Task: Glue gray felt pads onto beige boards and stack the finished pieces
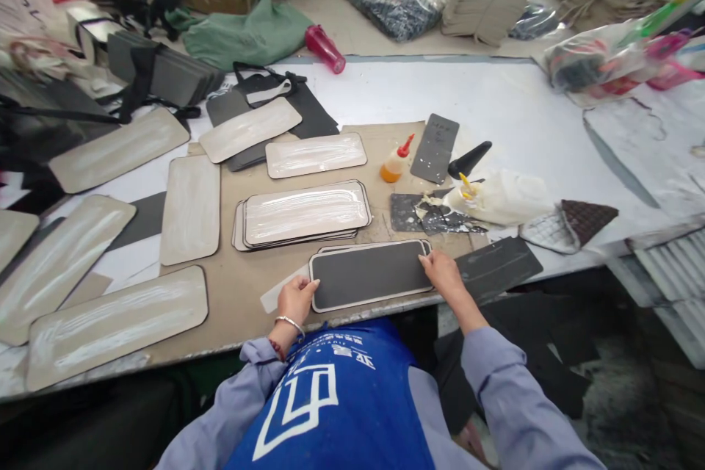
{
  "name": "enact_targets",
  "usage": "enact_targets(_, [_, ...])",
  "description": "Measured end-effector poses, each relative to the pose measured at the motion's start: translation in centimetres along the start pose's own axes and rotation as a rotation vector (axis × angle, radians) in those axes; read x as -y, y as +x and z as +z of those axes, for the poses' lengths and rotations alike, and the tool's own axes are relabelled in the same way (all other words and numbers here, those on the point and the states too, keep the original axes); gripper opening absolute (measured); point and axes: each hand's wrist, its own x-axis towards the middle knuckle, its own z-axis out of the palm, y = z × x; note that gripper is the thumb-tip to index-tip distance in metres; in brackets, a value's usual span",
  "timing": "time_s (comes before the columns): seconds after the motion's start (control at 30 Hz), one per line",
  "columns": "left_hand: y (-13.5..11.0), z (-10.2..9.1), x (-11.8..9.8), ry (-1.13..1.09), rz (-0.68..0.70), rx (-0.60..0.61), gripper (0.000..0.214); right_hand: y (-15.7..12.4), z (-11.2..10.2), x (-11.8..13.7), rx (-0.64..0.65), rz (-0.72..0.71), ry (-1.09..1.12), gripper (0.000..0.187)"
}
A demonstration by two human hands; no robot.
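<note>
A dark grey rounded panel with a pale border (pixel 371 275) lies near the table's front edge, on top of other similar panels. My left hand (pixel 296 301) pinches its left end, thumb on top; a pale strip (pixel 275 292) sticks out beside that hand. At the panel's upper right corner, my right hand (pixel 442 275) grips the edge between thumb and fingers. Just beyond it sits a stack of beige panels (pixel 305 209), the top one streaked with a wet-looking white coating. Under my right forearm lies a dark grey sheet (pixel 499 268).
Coated beige panels (pixel 118 323) spread across the left. Right of centre are a small bottle with a red nozzle (pixel 392 165), a white glue-smeared bag (pixel 501 198), a black-handled tool (pixel 469 159) and a quilted cloth (pixel 573 224). A pink bottle (pixel 324 49) lies farther back.
</note>
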Motion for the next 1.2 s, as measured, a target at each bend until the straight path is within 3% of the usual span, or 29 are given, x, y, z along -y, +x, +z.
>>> enact_targets(0.4, [0.1,0.1,0.2,0.003,0.01,-0.019,0.025,0.0,-0.2,0.0,0.028,0.023,0.023,0.023])
enact_targets(0.67, [0.2,0.7,0.5,-0.026,0.009,-0.051,0.024,-0.2,-1.5,0.5,0.046,0.094,-0.06,0.039])
enact_targets(0.83, [0.0,0.7,0.1,-0.018,-0.008,-0.068,0.024,0.0,-1.9,-0.7,0.02,0.087,0.053,0.026])
enact_targets(0.93, [0.0,0.7,-0.2,-0.011,-0.001,-0.064,0.024,0.1,-1.7,-0.5,-0.191,0.083,0.075,0.034])
enact_targets(1.03, [-0.3,0.9,-0.1,0.016,0.022,-0.095,0.026,-0.1,-0.1,0.8,-0.471,-0.181,0.097,0.045])
enact_targets(1.13, [-0.4,1.4,1.1,0.059,0.053,-0.127,0.025,0.2,3.7,1.8,-0.629,-0.515,0.12,0.058])
enact_targets(1.2, [0.1,1.8,2.1,0.127,0.115,-0.155,0.022,1.5,6.7,2.2,-0.739,-0.596,0.182,0.06])
